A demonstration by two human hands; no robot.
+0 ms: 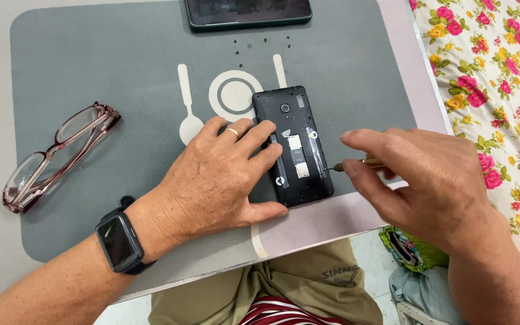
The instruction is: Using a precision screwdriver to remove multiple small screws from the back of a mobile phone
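Note:
A black phone (293, 144) with its back cover off lies face down on the grey mat (91, 78), its inner parts showing. My left hand (218, 180), with a gold ring and a black smartwatch at the wrist, rests flat on the mat and presses the phone's left edge with its fingers. To the right, my right hand (428, 180) pinches a small brass-coloured screwdriver (356, 164), whose tip touches the phone's right edge. Several tiny black screws (264, 43) lie on the mat above the phone.
Reddish-framed glasses (55, 156) lie at the mat's left. A dark phone or cover (248, 13) sits at the top edge. A floral cloth (501, 90) covers the surface on the right. My lap and a green bag (410, 250) show below the table edge.

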